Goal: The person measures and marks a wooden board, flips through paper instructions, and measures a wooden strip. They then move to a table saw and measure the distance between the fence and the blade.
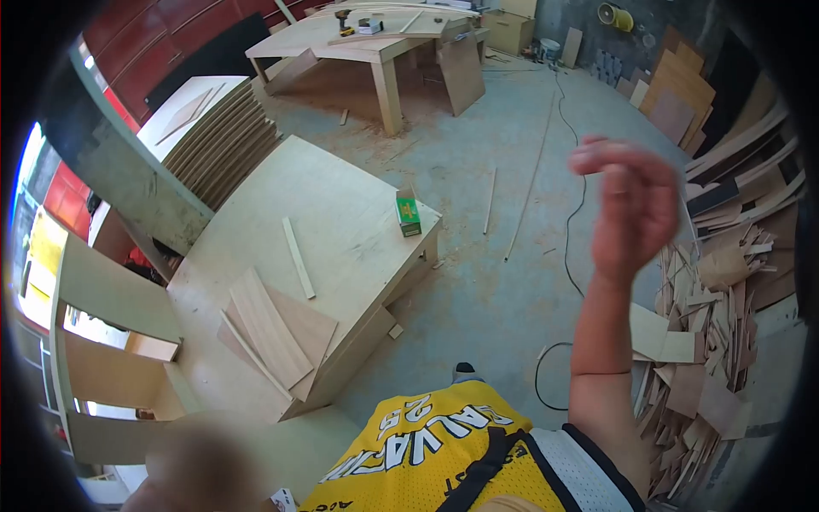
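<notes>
My right hand (636, 209) is raised at the right, above the floor, apart from any object. Its fingers bend loosely to the left, the thumb lies below them, and nothing shows between them. At the lower left a badly blurred shape, which looks like my left hand or arm (200, 469), is close to the camera; its fingers cannot be made out. Beyond it stands a low plywood-topped table (256, 200). On that top lie a green box (409, 215), a narrow wood strip (298, 258) and several thin wood pieces (271, 328).
A wooden worktable (388, 55) at the back carries a drill (343, 23). Stacked curved panels (217, 141) stand at the left, near a wooden shelf frame (115, 299). Scrap wood (695, 367) is heaped at the right. A black cable (573, 222) and long strips (531, 183) lie on the floor.
</notes>
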Action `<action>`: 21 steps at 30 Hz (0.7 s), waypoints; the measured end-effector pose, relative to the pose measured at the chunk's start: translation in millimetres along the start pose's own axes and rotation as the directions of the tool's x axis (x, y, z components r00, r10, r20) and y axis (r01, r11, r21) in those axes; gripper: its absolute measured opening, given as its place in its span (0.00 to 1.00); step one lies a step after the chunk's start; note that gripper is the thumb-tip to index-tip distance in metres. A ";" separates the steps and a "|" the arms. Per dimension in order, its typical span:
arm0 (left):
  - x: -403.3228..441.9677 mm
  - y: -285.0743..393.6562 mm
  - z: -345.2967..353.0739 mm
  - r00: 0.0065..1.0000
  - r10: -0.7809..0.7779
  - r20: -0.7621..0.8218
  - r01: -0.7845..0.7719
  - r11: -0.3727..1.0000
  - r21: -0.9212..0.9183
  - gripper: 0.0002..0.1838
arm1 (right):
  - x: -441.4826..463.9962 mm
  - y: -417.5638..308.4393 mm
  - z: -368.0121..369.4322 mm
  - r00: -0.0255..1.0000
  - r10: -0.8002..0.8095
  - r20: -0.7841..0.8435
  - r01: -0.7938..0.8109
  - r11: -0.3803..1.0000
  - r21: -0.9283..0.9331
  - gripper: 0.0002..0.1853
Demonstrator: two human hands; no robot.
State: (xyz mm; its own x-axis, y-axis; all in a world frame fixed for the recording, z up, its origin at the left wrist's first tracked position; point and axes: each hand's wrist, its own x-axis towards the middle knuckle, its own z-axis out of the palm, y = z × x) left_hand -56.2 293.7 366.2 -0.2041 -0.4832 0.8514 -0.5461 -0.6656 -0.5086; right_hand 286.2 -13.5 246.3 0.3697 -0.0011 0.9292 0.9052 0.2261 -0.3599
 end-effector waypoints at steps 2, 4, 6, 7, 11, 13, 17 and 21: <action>-19.5 3.2 -7.9 0.999 0.016 -0.048 -0.019 0.998 -0.067 0.38 | 15.6 -57.7 -60.9 0.972 -0.222 0.079 0.230 0.967 -0.113 0.17; -9.1 -60.4 4.2 0.995 0.011 -0.102 -0.023 0.992 -0.121 0.38 | 84.5 -97.8 -98.6 0.917 -0.351 0.188 0.373 0.923 -0.094 0.23; -20.7 -74.1 10.2 0.991 0.021 -0.135 -0.044 0.985 -0.168 0.37 | 105.3 -150.6 -109.8 0.783 -0.562 0.268 0.606 0.785 -0.126 0.23; -30.8 -78.7 14.2 0.987 0.023 -0.158 -0.053 0.981 -0.188 0.37 | 106.0 -179.6 -116.9 0.782 -0.560 0.274 0.610 0.778 -0.149 0.23; -50.2 -89.9 27.8 0.974 -0.020 -0.225 -0.037 0.968 -0.250 0.36 | 108.9 -267.8 -94.1 0.709 -0.625 0.325 0.702 0.585 -0.406 0.17; -61.0 -86.0 31.6 0.971 -0.024 -0.238 -0.042 0.962 -0.270 0.35 | 100.5 -295.2 -67.2 0.663 -0.682 0.308 0.729 0.495 -0.473 0.13; -82.1 -87.1 36.5 0.956 -0.030 -0.293 -0.063 0.951 -0.304 0.34 | 90.1 -323.6 -46.9 0.493 -0.762 0.419 0.860 0.355 -0.366 0.12; -114.4 -86.4 39.8 0.923 -0.018 -0.385 -0.112 0.943 -0.313 0.33 | 55.7 -336.6 -27.4 0.513 -0.725 0.459 0.848 0.347 -0.401 0.13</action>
State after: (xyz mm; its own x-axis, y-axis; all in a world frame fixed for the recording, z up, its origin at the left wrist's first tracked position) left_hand 46.6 383.9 307.7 -0.4915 -0.2145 0.8440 -0.7467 -0.3950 -0.5352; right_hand 7.8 -116.4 416.8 -0.5628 0.2827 0.7767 0.7114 -0.3127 0.6294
